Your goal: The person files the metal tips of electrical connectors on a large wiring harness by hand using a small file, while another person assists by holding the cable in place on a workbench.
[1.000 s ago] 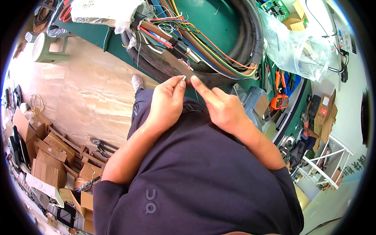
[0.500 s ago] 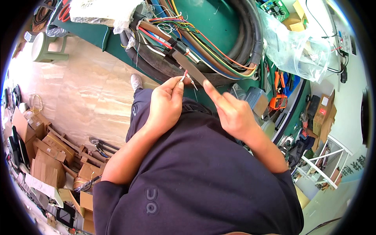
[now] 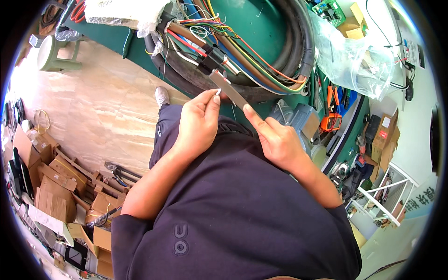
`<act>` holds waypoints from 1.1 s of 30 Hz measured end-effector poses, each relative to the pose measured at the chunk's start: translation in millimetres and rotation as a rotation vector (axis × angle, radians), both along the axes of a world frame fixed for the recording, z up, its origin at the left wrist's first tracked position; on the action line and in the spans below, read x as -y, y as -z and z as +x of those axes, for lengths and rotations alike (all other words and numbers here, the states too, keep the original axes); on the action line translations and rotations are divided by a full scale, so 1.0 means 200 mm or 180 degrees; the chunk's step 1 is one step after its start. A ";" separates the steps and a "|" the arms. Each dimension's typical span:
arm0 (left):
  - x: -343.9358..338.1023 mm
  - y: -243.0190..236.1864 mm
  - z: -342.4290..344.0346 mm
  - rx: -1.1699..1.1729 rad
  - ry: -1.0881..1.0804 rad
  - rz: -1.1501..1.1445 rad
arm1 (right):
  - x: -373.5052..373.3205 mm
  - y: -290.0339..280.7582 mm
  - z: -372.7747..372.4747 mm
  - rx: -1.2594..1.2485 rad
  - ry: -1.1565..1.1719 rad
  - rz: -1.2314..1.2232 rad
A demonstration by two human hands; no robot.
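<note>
Seen from here, with the worker's hands as the clock's centre and twelve straight ahead, the left hand point(image 3: 198, 121) has thumb and forefinger pinched together on a small white piece point(image 3: 218, 92), only its tip showing; such a hold seems meant to keep so slight a thing steady. The right hand point(image 3: 280, 142) grips a flat bar point(image 3: 232, 92), grey, straight-edged and file-like. Its forefinger lies extended along the bar, presumably to guide it, while the other fingers curl closed, apparently round the hidden near end. The bar slants toward eleven, passing just beside the white piece; whether they touch, I cannot tell.

Beyond, at twelve to one, a thick, rubbery black cable point(image 3: 305, 51) loops over the smooth green bench point(image 3: 254, 28), with thin coloured wires point(image 3: 242, 44) strung inside the curve. An orange meter point(image 3: 331, 122) sits at three, and a crinkled clear bag point(image 3: 347, 63) at two. Farther off, creased cardboard boxes point(image 3: 58, 196) heap at eight, and a rounded pale-green stool point(image 3: 50, 55) stands at ten on streaked, glossy tiles point(image 3: 107, 112).
</note>
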State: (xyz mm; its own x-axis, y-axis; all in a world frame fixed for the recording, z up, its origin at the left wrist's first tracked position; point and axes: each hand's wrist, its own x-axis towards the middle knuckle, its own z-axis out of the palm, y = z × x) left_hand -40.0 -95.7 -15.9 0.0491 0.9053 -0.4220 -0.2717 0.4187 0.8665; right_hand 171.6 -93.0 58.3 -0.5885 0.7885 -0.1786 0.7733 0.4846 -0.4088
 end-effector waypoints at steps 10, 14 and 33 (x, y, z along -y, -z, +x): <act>0.02 0.00 -0.01 -0.0319 0.0148 0.0051 | -0.11 0.11 -0.15 -0.0416 -0.0036 0.0191; -0.01 -0.03 -0.01 -0.0093 -0.0037 0.0077 | -0.02 0.00 -0.01 0.0024 -0.0098 0.0084; 0.01 0.01 0.00 -0.0006 -0.0067 0.0136 | -0.06 0.10 -0.04 -0.0118 -0.0181 0.0147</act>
